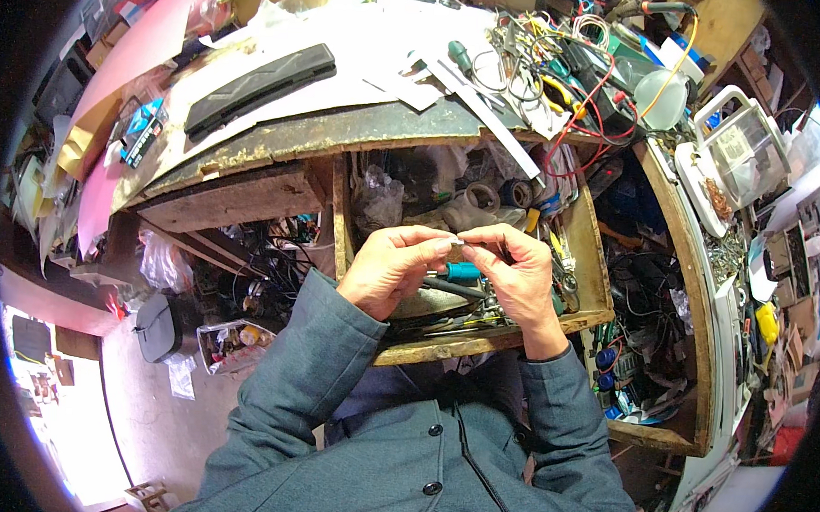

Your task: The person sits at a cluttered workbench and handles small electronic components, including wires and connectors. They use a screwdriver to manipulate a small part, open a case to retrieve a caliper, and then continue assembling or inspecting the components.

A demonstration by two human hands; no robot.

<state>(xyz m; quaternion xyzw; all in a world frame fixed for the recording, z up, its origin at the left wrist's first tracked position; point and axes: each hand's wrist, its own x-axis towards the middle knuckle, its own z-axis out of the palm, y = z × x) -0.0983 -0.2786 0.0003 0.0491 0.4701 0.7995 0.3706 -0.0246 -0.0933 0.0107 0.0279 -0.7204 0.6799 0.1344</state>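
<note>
Over an open wooden drawer (493, 342), my left hand (393, 266) and my right hand (520, 280) meet fingertip to fingertip. Between their pinched fingers is a small whitish piece (457, 241), too little of it visible to name. Both hands are closed on it. Beneath them in the drawer lie a teal-handled tool (462, 271), a dark rod (454, 287) and several thin metal tools. Rolls of tape (481, 197) and clear plastic bags (379, 196) fill the drawer's far part.
On the bench beyond are a long black case (260, 89), a white strip (487, 119) jutting over the edge, and red cables (604, 127) among pliers. A second cluttered drawer (657, 436) stands open at right. At left, a box of odds and ends (235, 345) sits low down.
</note>
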